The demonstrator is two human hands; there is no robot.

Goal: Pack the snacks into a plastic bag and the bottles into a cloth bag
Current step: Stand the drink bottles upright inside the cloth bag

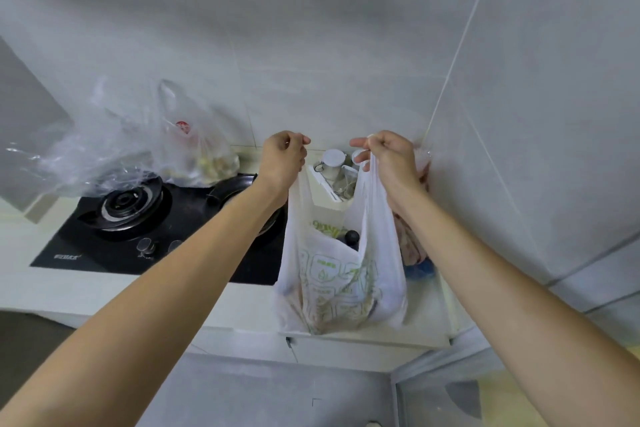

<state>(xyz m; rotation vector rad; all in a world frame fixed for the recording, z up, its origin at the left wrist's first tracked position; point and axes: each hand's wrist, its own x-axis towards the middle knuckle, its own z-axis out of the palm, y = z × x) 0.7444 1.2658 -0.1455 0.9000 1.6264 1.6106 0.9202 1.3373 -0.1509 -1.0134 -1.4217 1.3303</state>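
Handles of the white plastic bag (341, 274) run straight up from its sagging body, one pinched in each fist: left hand (284, 158) and right hand (389, 161) level, apart, equally near, holding the mouth open. The bag hangs upright, its bottom apparently on the white counter (426, 315) beside the gas hob (166, 229). Green print; a dark rounded cap (351, 237) shows inside. Clear bags (145, 142) sit behind the hob.

**A home kitchen**

A black glass gas hob (166, 236) with round burners (123, 203) and control knobs (145, 245) is set into a white table (86, 291). Pale wall tiles (311, 45) rise behind it. Cups and glasses (334, 163) stand in the corner, and filled plastic bags (194, 149) sit by the hob.
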